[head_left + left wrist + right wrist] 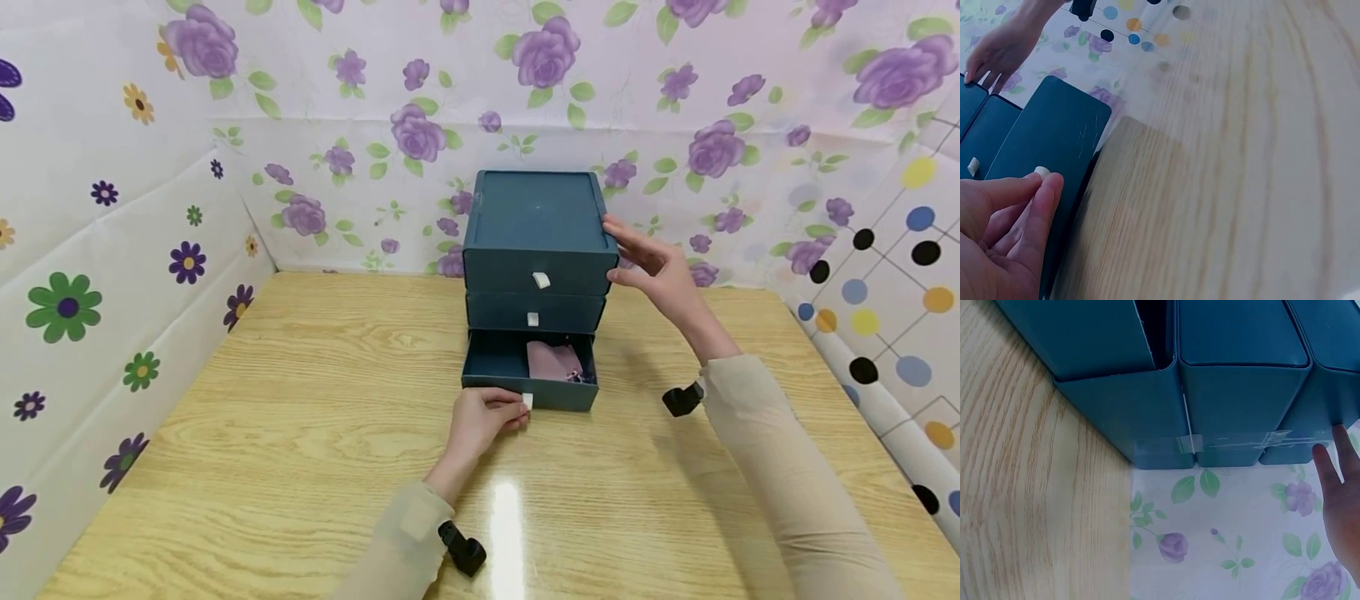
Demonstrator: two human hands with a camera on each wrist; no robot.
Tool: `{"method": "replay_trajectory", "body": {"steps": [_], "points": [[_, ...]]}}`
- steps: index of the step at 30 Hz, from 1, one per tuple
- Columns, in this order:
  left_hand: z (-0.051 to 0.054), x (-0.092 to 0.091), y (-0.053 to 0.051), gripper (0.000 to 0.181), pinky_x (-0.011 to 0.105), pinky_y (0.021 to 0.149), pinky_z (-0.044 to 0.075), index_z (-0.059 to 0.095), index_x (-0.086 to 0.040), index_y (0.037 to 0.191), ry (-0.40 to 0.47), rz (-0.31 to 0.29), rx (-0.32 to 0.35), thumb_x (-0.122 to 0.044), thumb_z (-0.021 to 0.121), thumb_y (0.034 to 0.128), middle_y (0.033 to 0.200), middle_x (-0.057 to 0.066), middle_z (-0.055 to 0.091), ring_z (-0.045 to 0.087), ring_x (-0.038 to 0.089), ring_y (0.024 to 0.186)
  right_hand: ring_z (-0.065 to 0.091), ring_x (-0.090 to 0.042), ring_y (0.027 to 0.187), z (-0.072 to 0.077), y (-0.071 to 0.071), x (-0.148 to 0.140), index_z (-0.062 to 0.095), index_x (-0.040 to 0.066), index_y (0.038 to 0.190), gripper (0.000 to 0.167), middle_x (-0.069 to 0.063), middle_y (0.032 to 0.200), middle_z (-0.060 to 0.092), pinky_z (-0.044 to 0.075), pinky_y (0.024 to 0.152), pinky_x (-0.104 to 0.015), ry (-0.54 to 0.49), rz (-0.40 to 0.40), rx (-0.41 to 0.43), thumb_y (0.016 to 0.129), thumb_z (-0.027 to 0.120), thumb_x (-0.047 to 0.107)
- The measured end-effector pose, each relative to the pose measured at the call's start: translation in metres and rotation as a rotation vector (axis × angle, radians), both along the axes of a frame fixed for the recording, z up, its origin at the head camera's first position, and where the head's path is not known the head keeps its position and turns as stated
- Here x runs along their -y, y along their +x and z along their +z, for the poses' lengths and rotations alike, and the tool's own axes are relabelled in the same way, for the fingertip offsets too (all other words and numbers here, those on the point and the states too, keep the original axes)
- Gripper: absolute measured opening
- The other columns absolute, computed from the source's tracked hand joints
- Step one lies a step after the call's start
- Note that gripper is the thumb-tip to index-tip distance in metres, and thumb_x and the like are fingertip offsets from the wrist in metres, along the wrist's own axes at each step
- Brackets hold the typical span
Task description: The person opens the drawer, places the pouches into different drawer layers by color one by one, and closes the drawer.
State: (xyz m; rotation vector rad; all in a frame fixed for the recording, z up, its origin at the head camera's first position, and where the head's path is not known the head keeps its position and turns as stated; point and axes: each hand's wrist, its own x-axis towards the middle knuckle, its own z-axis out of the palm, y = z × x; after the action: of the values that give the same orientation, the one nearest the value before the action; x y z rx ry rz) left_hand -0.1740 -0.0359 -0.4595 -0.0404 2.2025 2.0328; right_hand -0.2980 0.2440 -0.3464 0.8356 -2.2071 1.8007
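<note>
A dark blue three-drawer box [536, 212] stands on the table by the back wall. Its bottom drawer [558, 395] is pulled out, while the upper two are closed. Inside that drawer lies a pink cloth-like piece [551, 360] with small dark and shiny bits beside it. My left hand [483, 419] pinches the white pull tab [1042, 171] on the drawer's front between thumb and fingers. My right hand [656, 271] rests against the right side of the box near its top, fingers spread; in the right wrist view its fingertips [1339, 432] touch the side.
The wooden table [315, 400] spreads out around the box. Behind it hangs a purple-flowered wall cloth [345, 150]; a dotted cloth [892, 317] borders the right and a flowered one [127, 250] the left. Clear tape [1191, 443] runs across the box's side.
</note>
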Motion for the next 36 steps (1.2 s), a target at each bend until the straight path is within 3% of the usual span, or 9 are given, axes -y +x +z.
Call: {"method": "replay_trajectory", "body": {"steps": [7, 15, 21, 23, 28, 36], "points": [[-0.002, -0.005, -0.001, 0.013, 0.026, 0.066, 0.062, 0.076, 0.007, 0.096, 0.037, 0.041, -0.010, -0.001, 0.073, 0.0860, 0.086, 0.022, 0.076, 0.075, 0.018, 0.070, 0.044, -0.009, 0.142, -0.001, -0.001, 0.000, 0.051, 0.013, 0.146, 0.059, 0.002, 0.157, 0.043, 0.040, 0.111, -0.014, -0.003, 0.005, -0.008, 0.091, 0.068, 0.000], [0.000, -0.009, -0.004, 0.015, 0.029, 0.068, 0.063, 0.075, 0.008, 0.098, 0.032, 0.041, -0.046, -0.002, 0.073, 0.0869, 0.089, 0.026, 0.075, 0.076, 0.026, 0.075, 0.043, -0.011, 0.143, -0.002, -0.002, 0.000, 0.052, 0.012, 0.145, 0.058, 0.001, 0.157, 0.043, 0.040, 0.112, -0.015, -0.014, 0.007, -0.012, 0.091, 0.068, 0.001], [-0.001, -0.010, -0.010, 0.013, 0.026, 0.066, 0.062, 0.076, 0.007, 0.096, 0.002, 0.045, -0.066, -0.002, 0.073, 0.0870, 0.087, 0.024, 0.076, 0.076, 0.023, 0.073, 0.043, -0.011, 0.144, -0.001, -0.001, 0.001, 0.052, 0.013, 0.145, 0.058, 0.002, 0.157, 0.043, 0.036, 0.120, -0.031, -0.007, 0.002, -0.007, 0.091, 0.069, 0.002], [-0.002, -0.010, -0.013, 0.014, 0.030, 0.069, 0.063, 0.075, 0.009, 0.097, 0.004, 0.040, -0.075, 0.000, 0.071, 0.0876, 0.090, 0.027, 0.075, 0.076, 0.031, 0.078, 0.043, -0.011, 0.143, -0.001, -0.001, 0.000, 0.052, 0.013, 0.145, 0.059, 0.002, 0.157, 0.043, 0.035, 0.120, -0.033, -0.010, 0.004, -0.003, 0.091, 0.069, 0.002], [-0.001, -0.011, -0.020, 0.016, 0.042, 0.077, 0.063, 0.072, 0.014, 0.101, 0.021, 0.028, -0.083, 0.004, 0.068, 0.0887, 0.095, 0.033, 0.072, 0.072, 0.045, 0.088, 0.044, -0.009, 0.142, -0.003, -0.001, 0.000, 0.051, 0.012, 0.145, 0.058, 0.001, 0.157, 0.043, 0.039, 0.115, -0.022, -0.014, 0.008, -0.009, 0.091, 0.069, 0.001], [-0.005, -0.011, -0.025, 0.012, 0.035, 0.074, 0.063, 0.075, 0.007, 0.097, -0.015, 0.028, -0.137, -0.001, 0.072, 0.0870, 0.091, 0.027, 0.075, 0.075, 0.037, 0.084, 0.043, -0.009, 0.143, -0.002, -0.001, 0.000, 0.051, 0.013, 0.146, 0.058, 0.002, 0.157, 0.043, 0.039, 0.116, -0.024, -0.006, 0.005, -0.002, 0.091, 0.068, 0.002]]}}
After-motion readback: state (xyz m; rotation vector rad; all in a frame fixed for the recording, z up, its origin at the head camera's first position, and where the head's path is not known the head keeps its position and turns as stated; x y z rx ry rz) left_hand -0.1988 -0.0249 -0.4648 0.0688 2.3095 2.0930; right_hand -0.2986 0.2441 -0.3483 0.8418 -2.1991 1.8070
